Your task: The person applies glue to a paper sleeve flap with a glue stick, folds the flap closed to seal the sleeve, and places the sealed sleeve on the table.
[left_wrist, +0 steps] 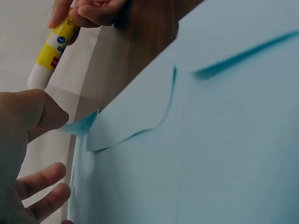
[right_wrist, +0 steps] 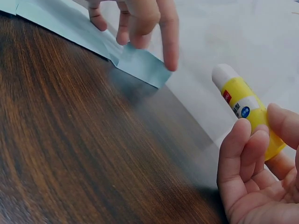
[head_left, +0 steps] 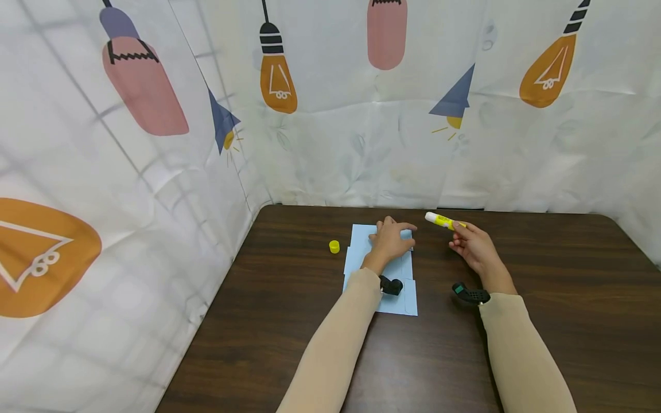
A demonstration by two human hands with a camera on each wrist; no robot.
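My right hand [head_left: 477,249] holds a yellow-and-white glue stick [head_left: 439,220] between thumb and fingers. Its white end points up and to the left, and the stick is raised above the table. My left hand [head_left: 391,239] reaches over the far end of overlapping light blue paper envelopes [head_left: 408,298], its thumb and forefinger spread apart. In the right wrist view, a fingertip [right_wrist: 170,63] touches the corner of a raised blue flap [right_wrist: 142,67]. A curved flap outline shows on an envelope in the left wrist view. The small yellow cap [head_left: 334,246] stands to the left of the envelopes.
The dark wooden table [head_left: 568,275] runs back to a white curtain [head_left: 330,155] printed with lamps. Another curtain side [head_left: 155,229] borders the table on the left. A black wrist camera [head_left: 391,285] on the left wrist overlaps the envelopes.
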